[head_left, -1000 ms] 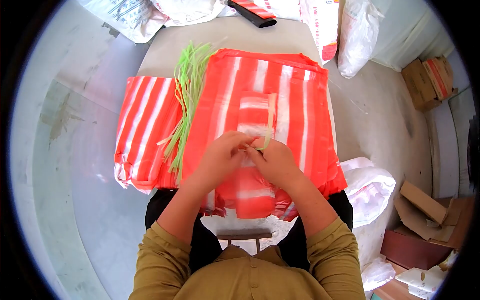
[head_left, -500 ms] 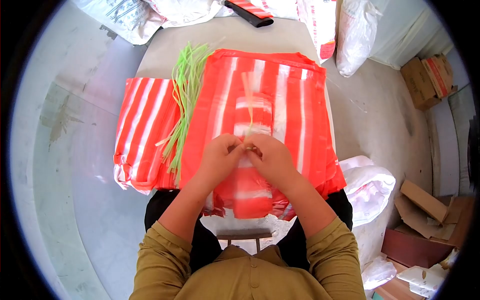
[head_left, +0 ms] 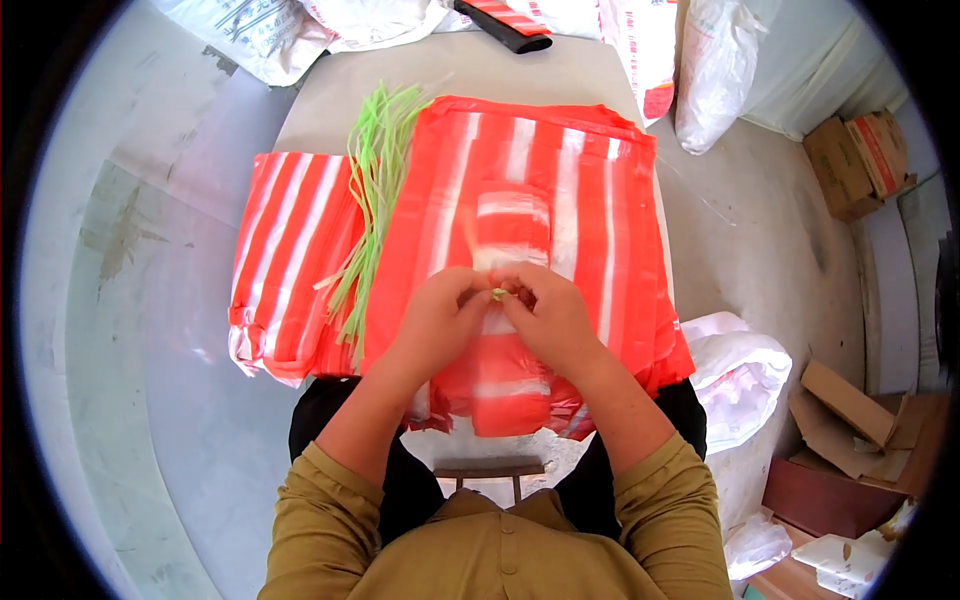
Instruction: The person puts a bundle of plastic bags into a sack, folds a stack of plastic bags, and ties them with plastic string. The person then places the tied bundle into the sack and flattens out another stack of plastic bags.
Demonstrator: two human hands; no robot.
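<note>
- Large plastic stack (head_left: 438, 190): 2 colours, red ground with lengthwise white stripes.
- Folded bundle (head_left: 512, 230): red and white bands, running crosswise.
- Smaller stack (head_left: 292, 245): red and white stripes, alternating, slightly slanted.
- Loose strips (head_left: 378, 170): bright green to pale yellow-green.
- Strip at the fingertips (head_left: 498, 295): pale green.
- Tabletop (head_left: 390, 68): plain beige-grey.
- Shirt (head_left: 480, 555): plain olive-brown.
- Trousers (head_left: 322, 412): black.
- Printed sack (head_left: 250, 40): white, dark lettering.
- Upright carton (head_left: 835, 170): brown.
- Low box (head_left: 820, 498): dark red.
- Floor bag (head_left: 745, 385): white, pinkish patches.
</note>
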